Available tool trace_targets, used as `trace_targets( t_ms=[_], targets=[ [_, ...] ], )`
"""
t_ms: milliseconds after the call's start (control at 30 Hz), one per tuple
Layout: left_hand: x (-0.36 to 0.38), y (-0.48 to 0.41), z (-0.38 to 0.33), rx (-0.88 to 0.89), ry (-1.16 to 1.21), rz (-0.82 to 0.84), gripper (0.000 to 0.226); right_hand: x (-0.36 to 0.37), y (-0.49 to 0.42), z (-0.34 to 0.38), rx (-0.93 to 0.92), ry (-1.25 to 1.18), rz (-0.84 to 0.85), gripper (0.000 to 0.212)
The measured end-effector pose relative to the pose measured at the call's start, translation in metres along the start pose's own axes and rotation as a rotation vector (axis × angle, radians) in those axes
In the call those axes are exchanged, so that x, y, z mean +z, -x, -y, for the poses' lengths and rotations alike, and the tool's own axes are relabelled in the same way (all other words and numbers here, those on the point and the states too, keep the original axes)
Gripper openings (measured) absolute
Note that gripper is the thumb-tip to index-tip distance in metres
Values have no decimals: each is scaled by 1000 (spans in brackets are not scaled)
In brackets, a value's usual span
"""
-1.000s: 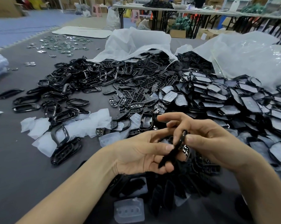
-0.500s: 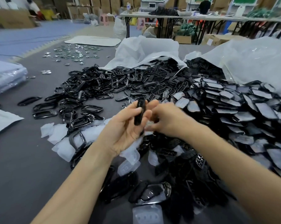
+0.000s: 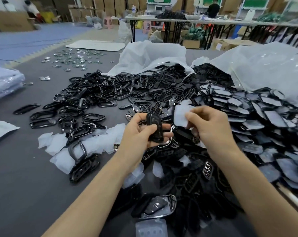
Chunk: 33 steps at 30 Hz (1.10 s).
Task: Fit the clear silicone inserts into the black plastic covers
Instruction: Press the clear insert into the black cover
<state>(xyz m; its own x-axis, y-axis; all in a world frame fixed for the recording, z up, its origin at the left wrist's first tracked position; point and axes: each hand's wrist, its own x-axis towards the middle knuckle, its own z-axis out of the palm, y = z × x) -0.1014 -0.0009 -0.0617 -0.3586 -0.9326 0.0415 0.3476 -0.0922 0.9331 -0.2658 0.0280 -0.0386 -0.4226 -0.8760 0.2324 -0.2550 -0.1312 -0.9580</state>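
My left hand (image 3: 141, 132) grips a black plastic cover (image 3: 154, 128), held upright above the grey table. Just to its right, my right hand (image 3: 210, 127) pinches a clear silicone insert (image 3: 180, 115) by its right edge; the insert is a short gap away from the cover. Loose clear inserts (image 3: 59, 146) lie in a patch at the left of my arms. Another clear insert (image 3: 151, 228) lies at the near edge.
A large heap of black covers and frames (image 3: 144, 93) spreads across the grey table (image 3: 25, 194). Stacked film-covered black pieces (image 3: 264, 120) fill the right side. Open plastic bags (image 3: 153, 55) lie behind the heaps. Small shiny metal pieces (image 3: 73, 59) are scattered at the far left.
My hands have come apart. The right hand, which was against the cover, now holds a clear insert beside it. The left hand has turned the cover to show its face.
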Motion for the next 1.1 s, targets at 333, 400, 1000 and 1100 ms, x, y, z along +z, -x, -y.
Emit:
trace_targets(
  t_ms=[333,400,1000,1100],
  targets=[
    [22,14,15,-90,64,185,27,-10,26,-22,254,-432,-35,16],
    [23,14,16,-93,7,209,31,-10,28,-24,261,-411,-32,14],
    [13,8,10,177,-274,-40,34,-21,26,-19,307,-556,-153,7],
    [14,10,14,142,-239,0,26,-23,26,-16,306,-534,-136,10]
  ],
)
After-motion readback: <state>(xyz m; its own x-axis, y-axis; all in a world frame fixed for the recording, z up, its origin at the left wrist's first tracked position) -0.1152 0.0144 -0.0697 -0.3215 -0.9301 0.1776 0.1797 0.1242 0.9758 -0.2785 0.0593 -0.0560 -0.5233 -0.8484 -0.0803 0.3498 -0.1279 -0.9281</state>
